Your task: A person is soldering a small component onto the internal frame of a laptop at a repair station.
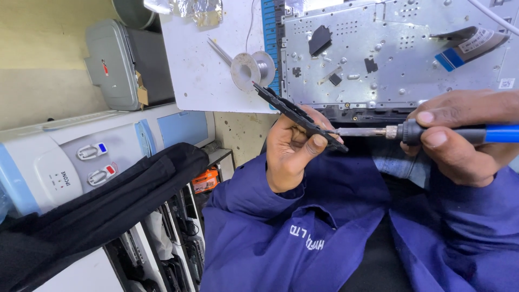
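My left hand (292,148) grips a long, thin black plastic part (294,112), held tilted with one end pointing up and left. My right hand (459,138) holds a soldering iron (411,132) with a black collar and blue handle. Its metal tip points left and touches the lower end of the black part, beside my left thumb. Both arms are in blue sleeves. Behind the hands lies an opened laptop chassis (389,54) with bare grey metal and small black pads.
A spool of solder wire (250,67) and tweezers (219,51) lie on the white table (200,81). A water dispenser (70,162) stands at the left, with black cloth (108,211) draped below it. A grey case (111,65) sits further back.
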